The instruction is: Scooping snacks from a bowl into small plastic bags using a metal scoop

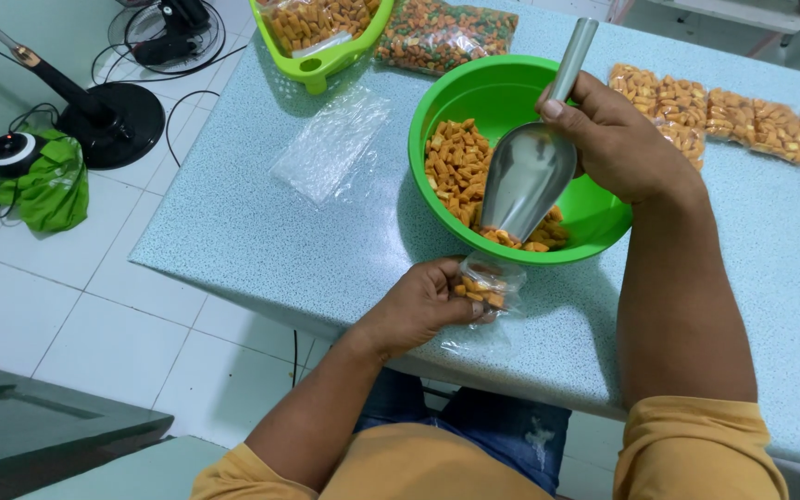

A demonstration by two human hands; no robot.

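Fingers (594, 111) grip one scoop (530, 176); left hand (418, 306) holds one bag (485, 289).

Bright, even indoor light from overhead; soft shadows fall under the green bowl (474, 88) and beneath the right hand (618, 139) on the speckled table (252, 222). Metal scoop (530, 181) shows dull sheen, no harsh glare. Focus sharp centrally, slight wide-angle bending toward edges
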